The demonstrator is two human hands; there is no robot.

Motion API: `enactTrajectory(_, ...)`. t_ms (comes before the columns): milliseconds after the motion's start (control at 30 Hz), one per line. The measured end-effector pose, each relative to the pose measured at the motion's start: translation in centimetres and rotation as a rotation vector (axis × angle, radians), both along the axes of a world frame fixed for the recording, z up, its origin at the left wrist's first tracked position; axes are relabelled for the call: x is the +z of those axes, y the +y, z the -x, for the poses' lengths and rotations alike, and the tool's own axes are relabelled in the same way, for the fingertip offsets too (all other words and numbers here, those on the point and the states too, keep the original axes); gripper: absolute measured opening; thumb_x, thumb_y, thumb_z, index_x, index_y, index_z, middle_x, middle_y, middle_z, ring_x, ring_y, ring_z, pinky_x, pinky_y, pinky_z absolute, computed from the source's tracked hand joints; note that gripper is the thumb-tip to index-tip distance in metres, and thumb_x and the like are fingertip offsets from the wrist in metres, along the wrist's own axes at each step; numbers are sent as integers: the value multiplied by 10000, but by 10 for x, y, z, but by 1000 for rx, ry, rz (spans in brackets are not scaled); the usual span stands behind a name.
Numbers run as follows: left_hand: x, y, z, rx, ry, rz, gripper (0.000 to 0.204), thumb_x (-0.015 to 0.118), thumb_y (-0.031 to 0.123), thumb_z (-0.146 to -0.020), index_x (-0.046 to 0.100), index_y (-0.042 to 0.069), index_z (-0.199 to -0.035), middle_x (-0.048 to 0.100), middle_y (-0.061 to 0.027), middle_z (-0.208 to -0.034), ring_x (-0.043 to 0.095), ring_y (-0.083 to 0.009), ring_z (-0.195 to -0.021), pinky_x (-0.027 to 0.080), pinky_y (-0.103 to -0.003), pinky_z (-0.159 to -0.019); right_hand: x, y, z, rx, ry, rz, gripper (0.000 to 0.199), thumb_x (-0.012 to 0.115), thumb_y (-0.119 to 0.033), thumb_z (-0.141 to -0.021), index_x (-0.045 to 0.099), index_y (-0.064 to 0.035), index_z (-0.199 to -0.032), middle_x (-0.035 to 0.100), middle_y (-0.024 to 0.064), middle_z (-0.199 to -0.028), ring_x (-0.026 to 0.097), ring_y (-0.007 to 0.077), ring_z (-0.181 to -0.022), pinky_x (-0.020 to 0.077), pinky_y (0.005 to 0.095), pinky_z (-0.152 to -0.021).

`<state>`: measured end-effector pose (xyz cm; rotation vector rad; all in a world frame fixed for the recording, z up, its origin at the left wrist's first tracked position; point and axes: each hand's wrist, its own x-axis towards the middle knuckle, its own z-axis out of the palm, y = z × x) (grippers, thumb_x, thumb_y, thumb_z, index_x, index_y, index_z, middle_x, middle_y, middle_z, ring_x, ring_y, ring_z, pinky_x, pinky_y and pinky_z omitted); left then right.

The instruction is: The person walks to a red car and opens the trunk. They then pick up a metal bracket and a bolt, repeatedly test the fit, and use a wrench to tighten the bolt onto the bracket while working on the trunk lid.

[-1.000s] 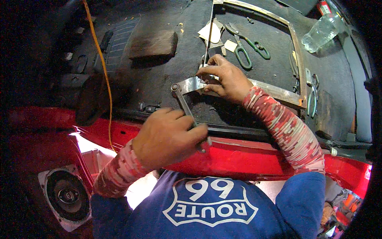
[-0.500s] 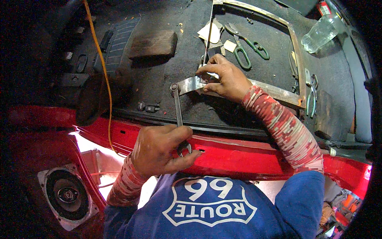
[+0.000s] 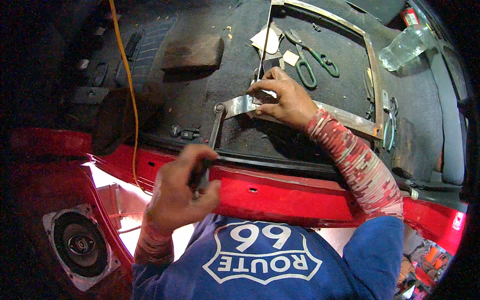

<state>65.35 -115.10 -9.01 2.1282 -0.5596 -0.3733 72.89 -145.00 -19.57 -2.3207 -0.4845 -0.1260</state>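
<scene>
My left hand (image 3: 182,187) is curled around the near end of a steel wrench (image 3: 216,131); motion blurs it, and the fingers hide that end. The wrench's far end sits on a bolt (image 3: 219,107) at the tip of a short bent metal strip (image 3: 237,106). With fingers and thumb, my right hand (image 3: 286,98) pinches the strip's other end, where it meets the corner of a rectangular metal frame (image 3: 345,116). The frame lies on dark carpet, and my hand covers part of that joint.
Green-handled shears (image 3: 305,70) and paper scraps (image 3: 267,41) lie inside the frame. Pliers (image 3: 392,122) and a clear plastic bottle (image 3: 402,50) are at right. A wooden block (image 3: 192,54) and an orange cord (image 3: 131,85) lie left. A red body edge (image 3: 280,197) runs in front.
My left hand has swung the wrench's near end to the left around the bolt. My right hand keeps its pinch on the strip, almost unmoved.
</scene>
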Motion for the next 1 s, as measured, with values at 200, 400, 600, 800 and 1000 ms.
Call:
enactTrajectory(200,-5,50,-23,330,-17,-134,341,624,-14,-878,651,-1,-1218,688,-83,-1040,641,-141,-982,496,-289,-898,-1,0,-1,2,-8,14,492,907,-238,-726,717,-189,-1178,575,137,-1101,636,357,-999,556,445,-836)
enactTrajectory(400,-15,63,-56,399,-98,-23,278,658,24,-916,674,-7,-1191,691,-87,-1087,634,-167,-1037,481,-328,-977,-1,0,-2,5,-9,31,495,906,-239,-729,720,-199,-1186,578,135,-1105,639,357,-1005,558,444,-839)
enactTrajectory(600,-13,67,-63,286,-141,-166,267,653,18,-922,677,-14,-1186,692,-126,-1071,670,-225,-979,515,-338,-908,3,1,1,-11,48,29,482,899,-204,-739,722,-182,-1187,577,123,-1084,617,330,-1017,525,418,-865)
enactTrajectory(800,-10,53,-59,184,-523,-614,310,669,-29,-854,711,86,-1138,645,-216,-1115,683,-453,-977,574,-459,-820,1,1,0,-5,11,30,468,894,-189,-749,718,-169,-1182,578,119,-1077,608,323,-1017,509,410,-876)
enactTrajectory(1000,-15,44,-77,240,-650,-774,423,659,-86,-770,711,111,-1141,601,-201,-1270,687,-460,-976,578,-524,-813,-3,1,0,-5,-19,26,468,894,-183,-749,713,-150,-1179,582,126,-1084,614,332,-1015,516,414,-874)
